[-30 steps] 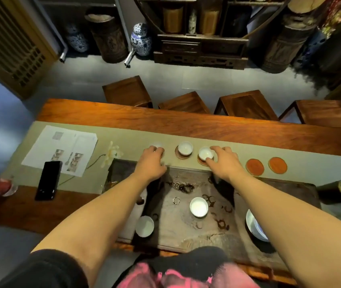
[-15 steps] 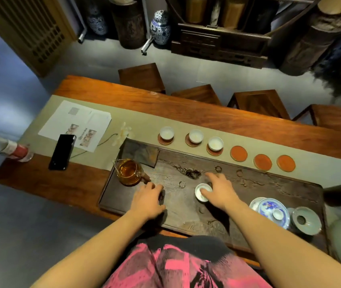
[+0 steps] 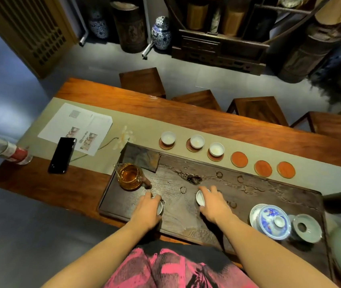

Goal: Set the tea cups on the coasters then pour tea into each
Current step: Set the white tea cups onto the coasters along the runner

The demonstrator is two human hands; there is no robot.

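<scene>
Hands on dark tray [image 3: 186, 223]: left hand [image 3: 147, 210] clasped round one cup [image 3: 159, 207], right hand [image 3: 212, 205] gripping another cup [image 3: 200, 198]; three cups [image 3: 197, 141] seated on coasters [image 3: 215, 157], three coasters bare [image 3: 262, 168]

A single wide-angle view from a camera worn on the person's head, looking forward and steeply down. Both forearms enter from the bottom edge, close to the lens. The long wooden table [image 3: 207, 121] crosses the middle on a slant; stools [image 3: 142, 81] and a floor shelf [image 3: 217, 48] lie farther off at the top.
</scene>
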